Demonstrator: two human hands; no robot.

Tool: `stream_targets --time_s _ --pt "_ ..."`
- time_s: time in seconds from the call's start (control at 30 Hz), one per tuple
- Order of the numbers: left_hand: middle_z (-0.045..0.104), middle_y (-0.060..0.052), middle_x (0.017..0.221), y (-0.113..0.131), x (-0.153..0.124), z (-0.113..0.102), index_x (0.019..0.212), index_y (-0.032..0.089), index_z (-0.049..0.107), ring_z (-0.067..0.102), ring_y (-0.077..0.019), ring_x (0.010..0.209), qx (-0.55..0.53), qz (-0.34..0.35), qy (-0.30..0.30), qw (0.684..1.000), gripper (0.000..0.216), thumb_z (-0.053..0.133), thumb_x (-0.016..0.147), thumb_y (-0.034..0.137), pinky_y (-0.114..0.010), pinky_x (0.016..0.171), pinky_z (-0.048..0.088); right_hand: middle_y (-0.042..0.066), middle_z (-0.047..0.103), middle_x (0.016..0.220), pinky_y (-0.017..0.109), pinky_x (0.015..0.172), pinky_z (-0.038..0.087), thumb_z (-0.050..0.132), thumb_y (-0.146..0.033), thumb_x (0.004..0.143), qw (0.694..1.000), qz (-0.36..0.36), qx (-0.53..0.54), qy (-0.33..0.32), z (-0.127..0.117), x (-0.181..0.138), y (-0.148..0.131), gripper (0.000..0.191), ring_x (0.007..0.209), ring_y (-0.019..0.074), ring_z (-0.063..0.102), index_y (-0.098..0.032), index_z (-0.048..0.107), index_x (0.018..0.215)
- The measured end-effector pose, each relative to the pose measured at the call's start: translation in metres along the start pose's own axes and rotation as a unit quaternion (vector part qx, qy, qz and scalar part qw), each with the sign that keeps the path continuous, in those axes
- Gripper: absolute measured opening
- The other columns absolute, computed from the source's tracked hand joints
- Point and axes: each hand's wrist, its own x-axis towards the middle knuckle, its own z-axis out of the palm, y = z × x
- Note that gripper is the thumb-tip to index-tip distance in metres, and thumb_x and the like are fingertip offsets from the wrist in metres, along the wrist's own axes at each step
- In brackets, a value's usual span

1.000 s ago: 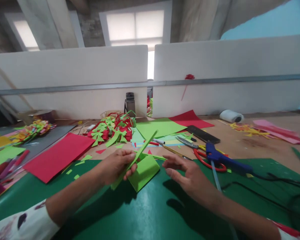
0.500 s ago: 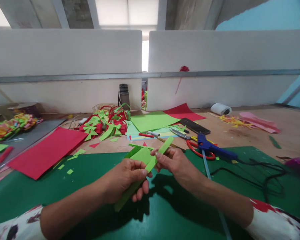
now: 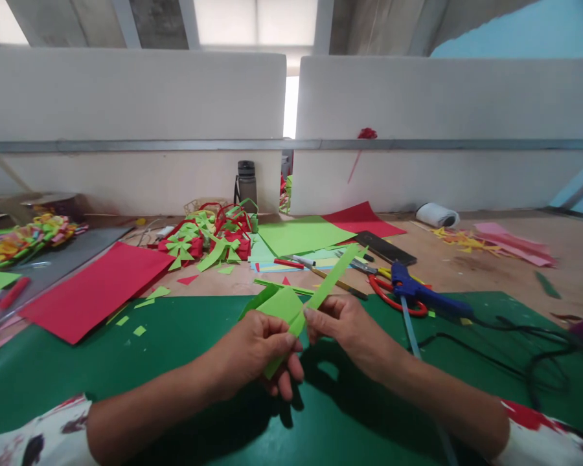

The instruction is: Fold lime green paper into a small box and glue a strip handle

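A long light-green paper strip (image 3: 331, 279) slants up and to the right between my two hands, above the green mat. My left hand (image 3: 267, 353) pinches its lower part between thumb and fingers, and a short end shows below the palm. The thumb and fingers of my right hand (image 3: 337, 323) close on the strip's edge a little higher up. Just behind my left hand lies a light-green paper piece (image 3: 284, 304) with a folded edge; whether the hand touches it I cannot tell.
Right of my hands lie a blue glue gun (image 3: 418, 288) with a trailing cord, red-handled scissors (image 3: 391, 294) and a phone (image 3: 386, 248). A red sheet (image 3: 100, 285) is at left. Red and green paper bows (image 3: 199, 243) pile up near a bottle (image 3: 247, 183).
The strip has slid up through my hands: more of it reaches past my right hand, and less hangs below my left. The view has shifted slightly.
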Motion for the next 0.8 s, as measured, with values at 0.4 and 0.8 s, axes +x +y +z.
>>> stream_targets --time_s 0.4,0.8 --pt "0.064 -0.002 0.062 0.005 0.001 0.007 0.065 0.013 0.053 0.057 -0.0084 0.046 0.117 0.033 0.043 0.992 0.021 0.051 0.078 0.030 -0.017 0.044 0.038 0.000 0.062 0.059 0.024 0.057 0.042 0.059 -0.026 0.073 0.998 -0.015 -0.066 0.010 0.000 -0.003 -0.003 0.015 0.057 0.0122 0.054 -0.015 0.065 0.064" --pt "0.061 -0.010 0.101 0.038 0.008 -0.028 0.099 0.014 0.058 0.058 -0.0224 0.097 0.123 0.082 0.202 0.968 0.032 0.059 0.074 0.034 -0.021 0.049 0.052 0.003 0.061 0.057 0.030 0.062 0.050 0.063 -0.046 0.070 0.986 -0.011 -0.047 0.157 -0.024 0.010 0.008 0.033 0.056 0.0143 0.058 -0.014 0.060 0.060"
